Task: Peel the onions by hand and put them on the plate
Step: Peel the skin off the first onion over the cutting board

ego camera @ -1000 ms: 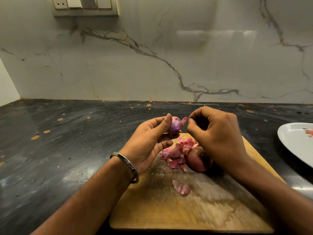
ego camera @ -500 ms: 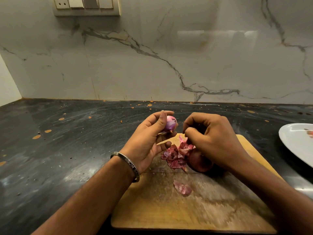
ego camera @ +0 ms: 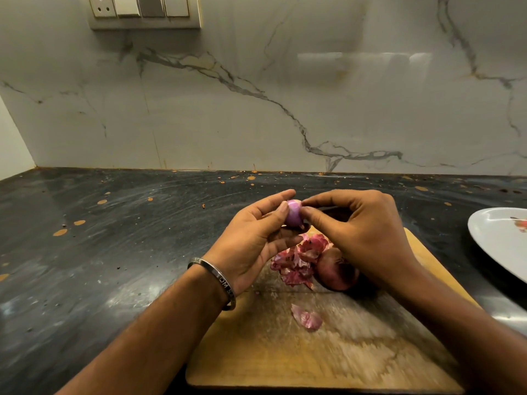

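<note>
A small purple onion (ego camera: pixel 293 214) with smooth shiny flesh showing is held above the far edge of the wooden cutting board (ego camera: pixel 328 354). My left hand (ego camera: pixel 253 240) grips it from the left, thumb on its side. My right hand (ego camera: pixel 362 232) pinches its right side with thumb and forefinger. A second onion (ego camera: pixel 336 270), still in its dark red skin, lies on the board under my right hand. A heap of pink peels (ego camera: pixel 299 262) lies beside it, and one loose peel (ego camera: pixel 308 319) lies nearer me. The white plate (ego camera: pixel 496 238) sits at the right edge.
The board rests on a dark speckled counter (ego camera: pixel 114 252) that runs back to a marble-patterned wall (ego camera: pixel 256 109). A switch panel (ego camera: pixel 142 11) is mounted high on the wall at the left. A small reddish scrap (ego camera: pixel 520 223) lies on the plate.
My right hand dropped a strip of skin onto the peel heap, then came back up to the onion. The onion has turned in my left hand and shows more bare flesh.
</note>
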Available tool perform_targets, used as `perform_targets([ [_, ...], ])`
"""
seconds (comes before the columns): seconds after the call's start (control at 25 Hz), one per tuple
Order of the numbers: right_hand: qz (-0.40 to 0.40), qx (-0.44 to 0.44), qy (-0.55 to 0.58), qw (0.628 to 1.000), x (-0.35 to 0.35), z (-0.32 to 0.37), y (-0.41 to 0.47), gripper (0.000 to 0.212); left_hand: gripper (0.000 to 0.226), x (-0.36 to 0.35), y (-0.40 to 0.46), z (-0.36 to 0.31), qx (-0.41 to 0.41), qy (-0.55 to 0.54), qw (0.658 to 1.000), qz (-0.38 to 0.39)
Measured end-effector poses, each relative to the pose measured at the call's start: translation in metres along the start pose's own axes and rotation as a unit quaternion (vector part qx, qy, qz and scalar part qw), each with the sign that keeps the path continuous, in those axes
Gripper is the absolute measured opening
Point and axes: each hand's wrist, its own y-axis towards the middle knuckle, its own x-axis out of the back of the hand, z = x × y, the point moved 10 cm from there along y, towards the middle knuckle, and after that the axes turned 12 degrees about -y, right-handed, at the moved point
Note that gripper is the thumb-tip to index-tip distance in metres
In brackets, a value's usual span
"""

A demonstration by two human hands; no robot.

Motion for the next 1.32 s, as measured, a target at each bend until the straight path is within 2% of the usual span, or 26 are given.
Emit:
perform_targets([
  [0.16, -0.001, 0.001, -0.006, 1.000, 0.001, -0.001, 0.001, 0.011, 0.044, 0.000, 0.000, -0.001, -0.006, 0.022, 1.000, 0.005],
  [0.6, -0.027, 0.034, -0.074, 0.996, 0.003, 0.007, -0.001, 0.006, 0.028, -0.001, -0.001, 0.002, -0.016, 0.032, 0.999, 0.001],
  [0.84, 0.001, -0.005, -0.003, 1.000, -0.001, -0.004, 0.000, 0.007, 0.027, 0.001, -0.001, 0.001, -0.004, 0.007, 1.000, -0.006],
  [0.96, 0.007, 0.002, -0.006, 1.000, -0.002, -0.002, 0.001, 0.007, 0.026, 0.001, -0.001, 0.000, -0.006, 0.014, 1.000, -0.005],
  [1.32, -0.046, 0.052, -0.104, 0.992, 0.004, 0.013, -0.002, 0.002, 0.029, -0.002, -0.001, 0.003, -0.022, 0.042, 0.999, 0.001],
])
